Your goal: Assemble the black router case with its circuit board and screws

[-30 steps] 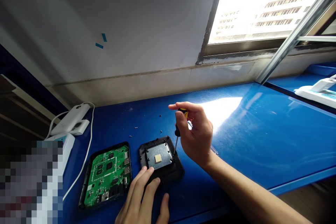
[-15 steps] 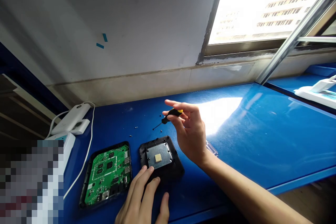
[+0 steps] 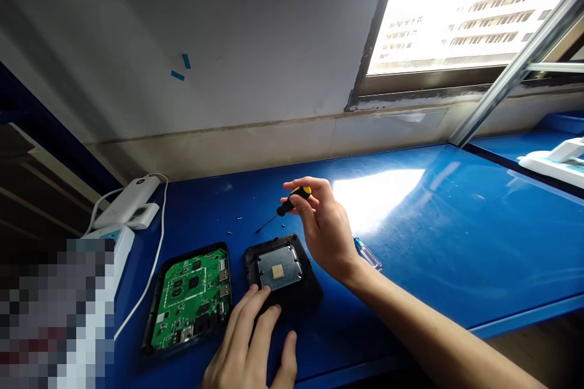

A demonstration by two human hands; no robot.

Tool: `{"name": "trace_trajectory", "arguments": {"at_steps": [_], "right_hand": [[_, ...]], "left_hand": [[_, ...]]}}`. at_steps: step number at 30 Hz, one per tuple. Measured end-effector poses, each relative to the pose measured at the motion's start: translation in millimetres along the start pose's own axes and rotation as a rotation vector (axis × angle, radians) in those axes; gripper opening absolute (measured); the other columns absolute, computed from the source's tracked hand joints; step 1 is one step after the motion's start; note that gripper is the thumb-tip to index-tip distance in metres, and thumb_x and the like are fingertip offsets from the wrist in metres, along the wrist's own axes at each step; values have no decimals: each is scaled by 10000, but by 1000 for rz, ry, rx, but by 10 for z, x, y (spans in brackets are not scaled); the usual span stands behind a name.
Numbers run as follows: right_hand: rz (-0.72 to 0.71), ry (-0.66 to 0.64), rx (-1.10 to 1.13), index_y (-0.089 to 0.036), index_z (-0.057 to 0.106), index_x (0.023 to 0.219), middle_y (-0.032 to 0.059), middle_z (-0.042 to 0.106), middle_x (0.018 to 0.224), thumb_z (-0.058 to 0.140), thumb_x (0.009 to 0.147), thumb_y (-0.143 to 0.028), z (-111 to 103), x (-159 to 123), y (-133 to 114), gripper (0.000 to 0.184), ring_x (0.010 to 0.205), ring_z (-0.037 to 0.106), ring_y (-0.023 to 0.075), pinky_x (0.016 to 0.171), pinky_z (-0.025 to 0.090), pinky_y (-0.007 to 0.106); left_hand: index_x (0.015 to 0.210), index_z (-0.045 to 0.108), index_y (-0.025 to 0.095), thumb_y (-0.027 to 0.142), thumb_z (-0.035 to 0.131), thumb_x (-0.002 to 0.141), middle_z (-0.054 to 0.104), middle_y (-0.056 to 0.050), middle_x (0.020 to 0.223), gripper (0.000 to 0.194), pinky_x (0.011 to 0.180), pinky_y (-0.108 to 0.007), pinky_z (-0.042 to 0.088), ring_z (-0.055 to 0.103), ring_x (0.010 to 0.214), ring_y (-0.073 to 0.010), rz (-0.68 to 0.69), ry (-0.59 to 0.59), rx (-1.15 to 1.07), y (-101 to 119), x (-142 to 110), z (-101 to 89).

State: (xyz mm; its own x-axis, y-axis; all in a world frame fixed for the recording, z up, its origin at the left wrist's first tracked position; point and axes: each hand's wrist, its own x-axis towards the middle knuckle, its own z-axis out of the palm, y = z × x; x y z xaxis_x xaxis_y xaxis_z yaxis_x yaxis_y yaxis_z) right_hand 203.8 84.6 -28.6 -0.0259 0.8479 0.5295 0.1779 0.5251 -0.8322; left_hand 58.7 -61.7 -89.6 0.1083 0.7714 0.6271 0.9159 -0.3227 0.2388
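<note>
Gripping a small screwdriver (image 3: 300, 192) by its black/yellow handle, the R hand (image 3: 326, 225) has thumb & fingers closed round it, shaft pointing down-left, tip just beyond the far-left corner of the black shell (image 3: 303, 301); dark bit at the tip might be a screw, tho too small to be sure. L hand (image 3: 246, 340) isn't grasping: fingers spread, fingertips on the shell's near-left edge, wrist cut off at the bottom. Shell lies on the blue table (image 3: 433, 243) w/ a metal plate (image 3: 266, 265) & pale square pad (image 3: 278, 271) inside. Green circuit board (image 3: 182, 301) sits in its own black casing just left of it; chip markings & white print too tiny to read. Few loose screws (image 3: 239, 218) beyond the two parts, approx. between them & the wall. Clear item w/ a blue bit (image 3: 367, 253) is partly hidden behind the R wrist. Far left: white power strip (image 3: 121, 203) + cable (image 3: 162, 225), detail unclear; pixel blocks (image 3: 55, 316) mask the lower-L corner. White device (image 3: 556, 158) is cut off at the R edge.
</note>
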Motion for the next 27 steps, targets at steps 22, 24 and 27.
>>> {"name": "trace_trajectory", "arguments": {"at_steps": [22,24,27], "right_hand": [[-369,-45,-355,-218,535,1168,63,671,1025,443,1057,-228,-24,-19,-63,145,818,698,138,689,585,254],[-414,-59,-361,-233,532,1185,59,661,1030,433,1063,-226,-21,-20,-66,158,840,700,137,691,587,246],[-438,-44,-377,-236,541,1187,58,664,1024,440,1062,-237,-13,-23,-69,160,845,696,142,701,587,249]], "left_hand": [[1069,681,244,217,587,925,738,-49,1203,175,835,-244,624,719,1112,-198,17,13,-1,-18,-5,2],[1071,681,241,218,587,924,741,-55,1195,176,830,-240,625,724,1104,-201,29,13,7,-26,-1,0],[1068,684,236,224,590,922,745,-59,1189,174,836,-240,626,728,1098,-209,37,14,14,-35,3,-7]]}}
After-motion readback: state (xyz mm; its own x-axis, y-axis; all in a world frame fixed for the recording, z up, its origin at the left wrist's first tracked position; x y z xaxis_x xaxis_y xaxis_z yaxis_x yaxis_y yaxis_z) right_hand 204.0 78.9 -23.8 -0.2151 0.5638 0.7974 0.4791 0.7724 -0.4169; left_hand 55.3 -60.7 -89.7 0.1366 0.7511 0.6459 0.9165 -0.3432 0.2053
